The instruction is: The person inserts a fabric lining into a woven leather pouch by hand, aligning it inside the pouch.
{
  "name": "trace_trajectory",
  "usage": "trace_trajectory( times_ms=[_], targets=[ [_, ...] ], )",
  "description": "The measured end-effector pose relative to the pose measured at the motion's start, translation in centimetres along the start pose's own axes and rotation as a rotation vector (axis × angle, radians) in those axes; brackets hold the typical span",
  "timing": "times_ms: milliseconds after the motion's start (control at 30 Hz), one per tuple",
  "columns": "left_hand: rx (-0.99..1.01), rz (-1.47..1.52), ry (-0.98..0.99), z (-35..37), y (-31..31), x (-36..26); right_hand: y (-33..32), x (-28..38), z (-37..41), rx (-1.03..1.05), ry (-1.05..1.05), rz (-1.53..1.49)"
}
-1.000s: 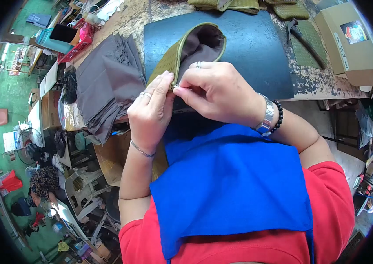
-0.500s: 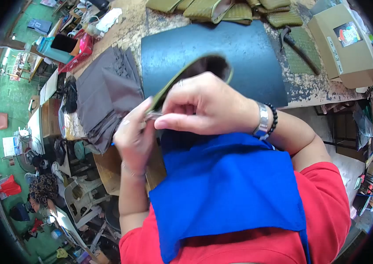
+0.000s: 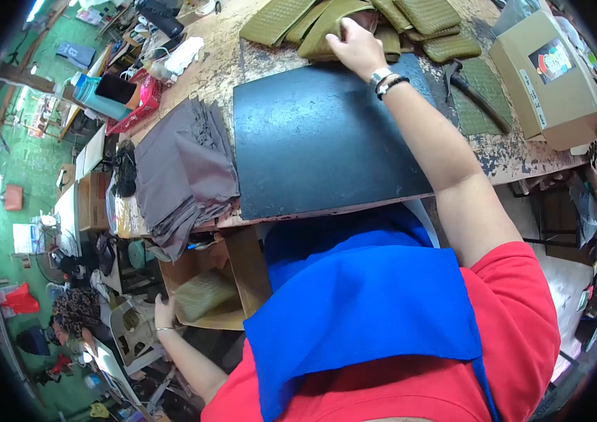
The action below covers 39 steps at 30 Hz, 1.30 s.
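My right hand (image 3: pixel 358 49) reaches to the far side of the table and pinches a folded olive woven piece (image 3: pixel 323 39) in a pile of similar pieces. Low on the left, my left hand (image 3: pixel 164 311) is beside an open cardboard box (image 3: pixel 245 271). Another olive woven piece (image 3: pixel 205 294), blurred, is at the box opening by that hand. The fingers there are small and smeared, so their hold on it is unclear. A black mat (image 3: pixel 312 141) lies on the table between the hands.
A stack of dark grey cloth (image 3: pixel 182 165) lies left of the mat. A hammer (image 3: pixel 478 95) rests on an olive sheet at the right, beside a cardboard carton (image 3: pixel 544 77). A red basket (image 3: pixel 145 105) stands at the back left. Another person (image 3: pixel 73 313) is at the far left.
My hands have parted from the olive piece held before my chest. The right went up to the pile, the left down to the box, with an olive piece now beside it.
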<state>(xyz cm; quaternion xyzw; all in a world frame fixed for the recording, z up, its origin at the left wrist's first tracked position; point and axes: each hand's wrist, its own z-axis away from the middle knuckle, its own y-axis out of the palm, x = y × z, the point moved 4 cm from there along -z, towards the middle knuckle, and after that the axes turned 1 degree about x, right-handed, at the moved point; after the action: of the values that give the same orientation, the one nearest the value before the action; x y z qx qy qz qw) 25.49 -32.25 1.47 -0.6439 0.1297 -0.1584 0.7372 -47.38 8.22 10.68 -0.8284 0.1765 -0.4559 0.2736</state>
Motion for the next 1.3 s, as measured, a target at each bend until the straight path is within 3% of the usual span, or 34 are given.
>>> trace_trajectory(
  times_ms=[100, 133, 167, 200, 267, 367, 467, 533, 633, 733, 833, 1000, 1167, 1267, 1300],
  targets=[
    [-0.039, 0.077, -0.034, 0.4, -5.7, -8.2, -2.8, 5.9, 3.4, 0.041, -0.335, 0.047],
    [-0.070, 0.332, 0.165, -0.7, -6.7, -10.1, -3.8, 7.9, 5.2, 0.087, -0.465, 0.014],
    [-0.029, 0.565, 0.175, 1.8, -11.1, -18.3, -4.8, 9.7, 7.2, 0.179, -0.539, 0.048],
    [-0.092, 0.791, 0.426, 2.6, -12.7, -23.6, -5.6, 11.4, 9.1, 0.273, -0.615, 0.079],
    [0.070, 0.951, 0.585, 5.1, -15.5, -33.4, -6.0, 13.4, 12.3, 0.399, -0.731, 0.066],
    [0.232, 1.046, 0.870, 6.4, -16.3, -43.6, -6.3, 15.1, 16.0, 0.560, -0.854, 0.138],
    [0.268, 1.140, 0.920, 5.1, -13.6, -50.2, -6.3, 15.9, 18.7, 0.690, -0.889, 0.126],
    [0.286, 1.073, 0.933, 4.8, -12.8, -52.1, -6.4, 16.1, 19.3, 0.781, -0.840, 0.136],
    [0.261, 1.009, 0.897, 4.4, -13.4, -52.6, -7.3, 15.7, 16.8, 0.586, -0.901, -0.070],
    [0.301, 1.062, 0.829, 4.3, -13.2, -51.9, -5.6, 12.3, 11.8, 0.287, -0.598, -0.138],
    [0.232, 1.038, 0.856, 4.5, -13.6, -51.5, -1.5, 10.4, 9.8, 0.581, -0.381, -0.401],
    [0.209, 1.102, 0.885, 4.0, -13.7, -51.3, -0.1, 11.9, 9.9, 0.624, -0.487, -0.343],
    [0.499, 1.249, 0.918, 2.5, -11.8, -51.0, -0.2, 11.8, 9.7, 0.813, -0.483, -0.320],
    [0.571, 1.270, 0.869, 2.4, -11.3, -51.2, -0.6, 11.9, 10.5, 0.711, -0.482, -0.379],
    [0.555, 1.237, 0.884, 2.4, -11.3, -51.1, -1.0, 12.2, 10.6, 0.639, -0.572, -0.379]
  ],
)
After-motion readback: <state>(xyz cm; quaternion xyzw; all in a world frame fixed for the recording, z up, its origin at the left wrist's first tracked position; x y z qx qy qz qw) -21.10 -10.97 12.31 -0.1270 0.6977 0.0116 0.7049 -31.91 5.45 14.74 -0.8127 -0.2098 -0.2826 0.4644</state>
